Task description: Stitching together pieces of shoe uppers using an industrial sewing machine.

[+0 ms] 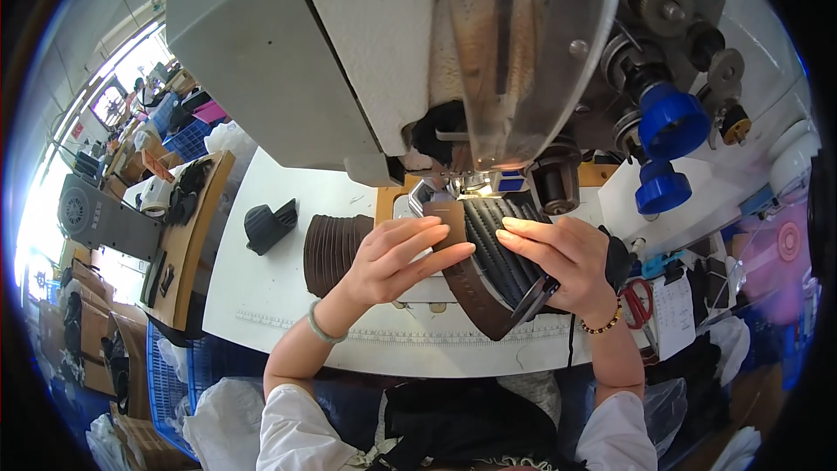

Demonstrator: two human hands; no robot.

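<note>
Brown piece (448, 216) just before a sewing machine (349, 61), probably being aligned.
Left hand (392, 263) pinches it; right hand (571, 263) touches dark ribbed strips (490, 255), its grip hard to tell. Steady guiding seems called for next.

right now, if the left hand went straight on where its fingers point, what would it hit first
Past the brown piece at its fingertips, the left hand would probably meet the dark ribbed strips first, though depth is unclear
</note>
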